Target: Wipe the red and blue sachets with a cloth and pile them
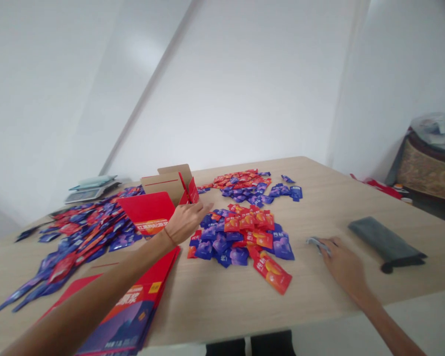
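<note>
My left hand (186, 221) is at the right side of an open red cardboard box (152, 206), with its fingers pointing right, away from the box. Its fingers look partly stretched, and I see nothing in them. Just right of it lies a heap of small red and purple sachets (241, 232), with one red sachet (272, 272) at its near edge. My right hand (343, 264) rests low over the table, its fingers closed on a small grey-and-white object (319, 243) whose kind I cannot make out.
Flat red-and-purple cartons (122, 316) are stacked under my left forearm. Long sachets (85, 230) spread at left, by a scale (91, 194) with packets on top. More sachets (244, 185) lie farther back. A dark grey pouch (385, 242) lies right of my right hand.
</note>
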`<action>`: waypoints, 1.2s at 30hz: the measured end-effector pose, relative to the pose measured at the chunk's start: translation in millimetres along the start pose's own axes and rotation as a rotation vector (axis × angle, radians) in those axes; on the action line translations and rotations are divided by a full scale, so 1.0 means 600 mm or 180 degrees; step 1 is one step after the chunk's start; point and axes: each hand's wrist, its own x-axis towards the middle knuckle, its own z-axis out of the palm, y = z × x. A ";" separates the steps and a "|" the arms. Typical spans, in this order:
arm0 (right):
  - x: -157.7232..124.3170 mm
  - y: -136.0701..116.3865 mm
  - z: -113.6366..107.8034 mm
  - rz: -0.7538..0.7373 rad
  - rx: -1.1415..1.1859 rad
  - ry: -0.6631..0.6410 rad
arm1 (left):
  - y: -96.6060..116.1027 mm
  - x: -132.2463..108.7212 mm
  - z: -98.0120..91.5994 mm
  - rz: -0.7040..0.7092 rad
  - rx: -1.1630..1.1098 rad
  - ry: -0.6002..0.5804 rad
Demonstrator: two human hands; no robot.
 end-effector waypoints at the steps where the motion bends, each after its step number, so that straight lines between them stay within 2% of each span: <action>1: 0.000 0.000 0.000 0.0008 0.0020 0.0020 | -0.004 -0.001 0.003 -0.0008 -0.0001 -0.0011; 8: -0.001 -0.001 0.001 0.0209 0.0056 -0.0015 | -0.032 -0.002 0.020 0.0231 -0.0024 0.0357; 13: -0.001 0.004 0.003 0.0177 0.0150 -0.0063 | -0.048 0.000 0.029 0.0497 0.0127 0.0177; 19: 0.001 0.005 0.000 0.0232 0.0270 -0.0045 | -0.068 0.002 0.025 0.0507 0.0290 0.0163; 23: 0.004 0.008 -0.002 0.0276 0.0461 -0.0074 | -0.070 0.000 0.026 0.0389 0.0305 0.0161; 27: 0.004 0.017 0.006 0.0265 0.0631 -0.0091 | -0.068 -0.009 0.043 0.0386 0.0209 0.0111; 31: 0.002 0.018 0.016 0.0166 0.0581 -0.0075 | -0.066 -0.016 0.057 0.0424 0.0113 0.0305; 36: 0.001 0.009 0.010 0.0122 0.0432 0.0018 | -0.059 -0.019 0.060 0.0512 0.0124 0.0528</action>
